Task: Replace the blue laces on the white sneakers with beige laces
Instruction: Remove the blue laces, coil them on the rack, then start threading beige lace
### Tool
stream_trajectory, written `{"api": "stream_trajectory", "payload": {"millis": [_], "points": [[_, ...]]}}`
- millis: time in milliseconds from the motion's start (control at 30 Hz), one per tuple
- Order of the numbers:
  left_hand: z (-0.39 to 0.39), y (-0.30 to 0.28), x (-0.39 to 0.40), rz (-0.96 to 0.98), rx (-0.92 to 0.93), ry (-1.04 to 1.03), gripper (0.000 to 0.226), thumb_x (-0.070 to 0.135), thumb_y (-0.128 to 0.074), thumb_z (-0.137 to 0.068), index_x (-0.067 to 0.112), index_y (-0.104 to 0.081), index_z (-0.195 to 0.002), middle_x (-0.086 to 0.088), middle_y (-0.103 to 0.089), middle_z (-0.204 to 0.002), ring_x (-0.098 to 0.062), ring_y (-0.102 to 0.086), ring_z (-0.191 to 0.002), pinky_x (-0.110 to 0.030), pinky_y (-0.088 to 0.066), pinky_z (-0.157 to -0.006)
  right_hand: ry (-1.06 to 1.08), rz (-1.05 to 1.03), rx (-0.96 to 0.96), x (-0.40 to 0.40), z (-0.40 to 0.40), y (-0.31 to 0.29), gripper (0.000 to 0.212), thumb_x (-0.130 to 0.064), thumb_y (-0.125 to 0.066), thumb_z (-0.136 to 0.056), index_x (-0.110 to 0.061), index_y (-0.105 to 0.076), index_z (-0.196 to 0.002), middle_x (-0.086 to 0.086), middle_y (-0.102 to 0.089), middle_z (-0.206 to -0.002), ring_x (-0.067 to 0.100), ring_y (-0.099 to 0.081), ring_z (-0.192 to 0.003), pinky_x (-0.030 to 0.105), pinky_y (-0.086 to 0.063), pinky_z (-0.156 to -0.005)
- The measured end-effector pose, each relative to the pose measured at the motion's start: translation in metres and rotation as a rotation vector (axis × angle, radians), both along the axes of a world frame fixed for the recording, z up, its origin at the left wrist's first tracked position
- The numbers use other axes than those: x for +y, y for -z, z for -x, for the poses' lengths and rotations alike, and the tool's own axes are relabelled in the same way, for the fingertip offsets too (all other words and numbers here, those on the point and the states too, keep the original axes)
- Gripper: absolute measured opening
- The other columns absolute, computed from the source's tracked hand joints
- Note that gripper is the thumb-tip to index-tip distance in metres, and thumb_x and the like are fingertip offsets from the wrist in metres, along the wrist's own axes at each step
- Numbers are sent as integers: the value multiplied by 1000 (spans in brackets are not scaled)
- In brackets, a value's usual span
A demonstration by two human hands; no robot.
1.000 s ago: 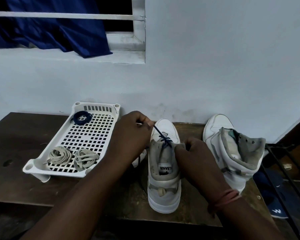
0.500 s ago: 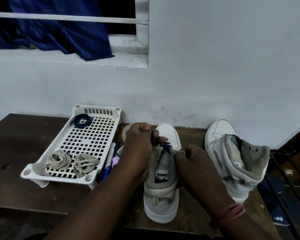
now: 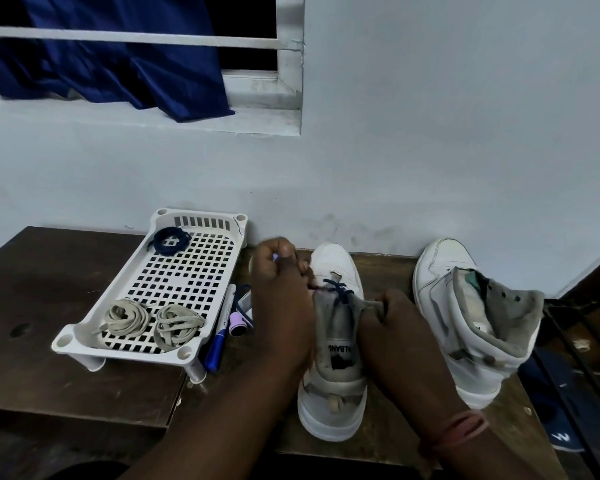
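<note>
Dark wooden desk (image 3: 66,299) against a pale wall. Centre frame, white sneaker (image 3: 333,362); soft blue lace (image 3: 338,289) crosses its lowest eyelets. My left hand (image 3: 279,271) pinches a lace end; right hand (image 3: 392,327) grips the pliable collar. Beige laces (image 3: 153,320) sit coiled in the white tray (image 3: 236,220), light and floppy; I'd grab by the tips.

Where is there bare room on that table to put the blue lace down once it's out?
Bare wood lies left of the white tray, and a patch between the two sneakers. The tray's middle grid is free too. Between tray and left hand it is crowded with pens.
</note>
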State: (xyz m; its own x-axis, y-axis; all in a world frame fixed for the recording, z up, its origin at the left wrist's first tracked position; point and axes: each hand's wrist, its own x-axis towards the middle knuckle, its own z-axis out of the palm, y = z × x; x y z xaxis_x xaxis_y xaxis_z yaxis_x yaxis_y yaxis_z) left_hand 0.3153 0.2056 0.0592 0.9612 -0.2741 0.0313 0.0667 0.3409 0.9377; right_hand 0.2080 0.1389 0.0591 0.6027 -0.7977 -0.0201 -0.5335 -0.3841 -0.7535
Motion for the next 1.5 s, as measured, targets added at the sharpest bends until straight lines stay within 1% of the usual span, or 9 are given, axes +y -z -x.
{"api": "stream_trajectory", "payload": {"millis": [100,333,500,700,900,1033,1200,1333,1500], "points": [[-12,-11,6,-89,-230,-58,18,19,-43,-105,20,-52,-90,0,-52,-70,-18,-43,-63,-37,-39,-62,6,-7,-27,0,1,4,15,-18,-48,-97,-15,-49,-82,4,-58,-80,18,-54,-72,33,-37,-62],[-19,1,6,-583,-16,42,19,42,-59,-88,32,-63,-103,12,-71,-100,-13,-68,-95,-50,-57,-90,-96,61,7,-7,1,7,15,-14,-52,-94,-20,-51,-108,3,-60,-93,17,-59,-77,24,-40,-61],[-8,-7,8,-1039,-409,173,43,64,-63,-79,35,-65,-110,9,-65,-112,-16,-57,-115,-44,-48,-100,-222,339,186,-13,-9,-11,28,-21,-60,-89,-31,-58,-115,-4,-50,-111,18,-59,-96,28,-37,-70],[-16,-9,21,-1154,-436,422,22,46,-73,-87,24,-74,-88,11,-64,-76,-7,-63,-77,-22,-43,-63,-241,342,185,-17,-15,-1,19,-11,-60,-87,-23,-67,-99,-1,-59,-103,21,-61,-92,31,-46,-75],[-38,2,23,-1169,-344,504,16,36,-82,-83,22,-75,-83,12,-68,-89,-10,-66,-77,-41,-61,-78,-208,216,191,-29,-11,8,25,-13,-59,-89,-35,-66,-99,-7,-64,-106,14,-63,-89,34,-53,-76],[-39,7,22,-1121,-289,515,12,34,-80,-84,22,-76,-86,7,-72,-86,-13,-68,-82,-43,-61,-82,-310,401,213,-21,-13,11,35,-10,-60,-85,-36,-70,-106,-5,-56,-107,17,-56,-99,35,-51,-79],[-41,5,20,-1072,-231,542,13,29,-76,-88,18,-78,-94,5,-73,-88,-14,-69,-84,-36,-58,-82,-424,628,187,-23,-16,17,11,-38,-66,-91,-28,-69,-95,-2,-56,-97,24,-54,-89,41,-48,-81],[-40,4,20,-1034,-178,542,13,28,-76,-89,17,-78,-96,12,-65,-85,-13,-66,-83,-35,-56,-82,-149,576,-32,-21,-18,21,16,-28,-66,-91,-17,-62,-79,2,-58,-87,27,-58,-81,43,-50,-73],[-39,3,21,-995,-164,544,10,31,-77,-88,22,-77,-91,20,-58,-84,-9,-65,-87,-34,-56,-87,28,670,-20,-23,-16,19,15,-21,-65,-88,-19,-63,-103,6,-59,-104,31,-59,-93,44,-50,-77]]}}
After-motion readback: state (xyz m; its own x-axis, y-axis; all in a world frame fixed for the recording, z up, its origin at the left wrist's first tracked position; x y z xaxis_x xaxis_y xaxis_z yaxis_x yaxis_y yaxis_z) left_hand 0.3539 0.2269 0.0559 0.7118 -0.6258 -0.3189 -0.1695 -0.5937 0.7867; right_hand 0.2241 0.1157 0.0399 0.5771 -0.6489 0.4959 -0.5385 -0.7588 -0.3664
